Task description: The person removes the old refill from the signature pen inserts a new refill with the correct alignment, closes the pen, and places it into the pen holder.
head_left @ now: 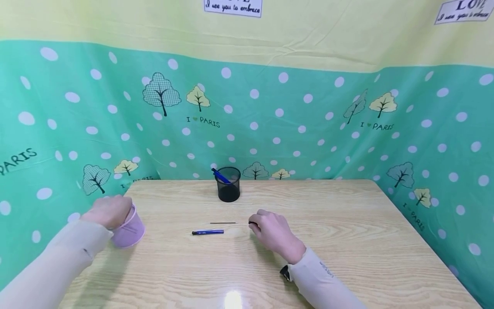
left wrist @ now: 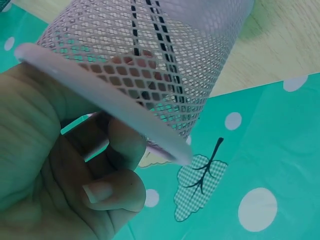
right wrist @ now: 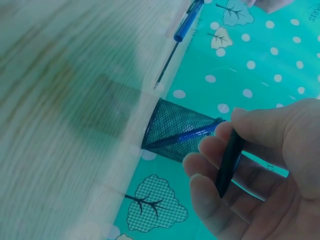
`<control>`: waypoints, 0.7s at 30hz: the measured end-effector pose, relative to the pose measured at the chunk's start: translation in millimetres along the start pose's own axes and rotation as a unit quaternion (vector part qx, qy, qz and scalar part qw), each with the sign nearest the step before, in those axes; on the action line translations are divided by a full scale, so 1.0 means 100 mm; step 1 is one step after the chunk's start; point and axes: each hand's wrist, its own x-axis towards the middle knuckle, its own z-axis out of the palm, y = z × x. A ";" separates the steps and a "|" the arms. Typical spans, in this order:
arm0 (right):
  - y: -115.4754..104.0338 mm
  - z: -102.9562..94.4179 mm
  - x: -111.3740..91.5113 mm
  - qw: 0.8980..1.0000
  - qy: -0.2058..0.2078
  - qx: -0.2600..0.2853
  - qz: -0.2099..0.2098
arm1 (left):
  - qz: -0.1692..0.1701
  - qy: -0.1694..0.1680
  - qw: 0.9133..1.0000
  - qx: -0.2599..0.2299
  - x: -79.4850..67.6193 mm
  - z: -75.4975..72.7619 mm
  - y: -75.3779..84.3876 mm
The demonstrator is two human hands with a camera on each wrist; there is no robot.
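Note:
My left hand (head_left: 112,210) reaches into the mouth of a pink mesh pen holder (head_left: 131,234) at the table's left side. Through its mesh (left wrist: 200,40) I see fingertips and two dark, thin strips; what the fingers pinch inside is hidden. Other fingers of this hand (left wrist: 85,165) curl outside the rim. Over the middle of the table, my right hand (head_left: 274,231) pinches a short, black, tapered pen piece (right wrist: 230,162) between thumb and fingers. To its left lie a thin dark refill (head_left: 223,222) and a blue pen barrel (head_left: 208,232) with a dark end.
A black mesh pen holder (head_left: 229,194) stands near the table's back edge with a blue pen (head_left: 221,175) leaning in it. Green patterned cloth (head_left: 270,94) hangs behind and at both sides of the wooden table (head_left: 339,214).

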 end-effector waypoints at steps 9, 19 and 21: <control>0.01 0.01 0.01 1.000 0.001 0.000 0.000 | -0.004 0.001 1.000 0.008 -0.03 -0.08 0.01; 0.02 -0.02 0.01 1.000 -0.001 0.003 0.007 | -0.030 0.003 0.999 0.025 -0.13 -0.16 -0.02; 0.02 -0.02 0.01 1.000 -0.002 0.003 0.008 | -0.038 -0.003 0.999 0.022 -0.15 -0.17 -0.04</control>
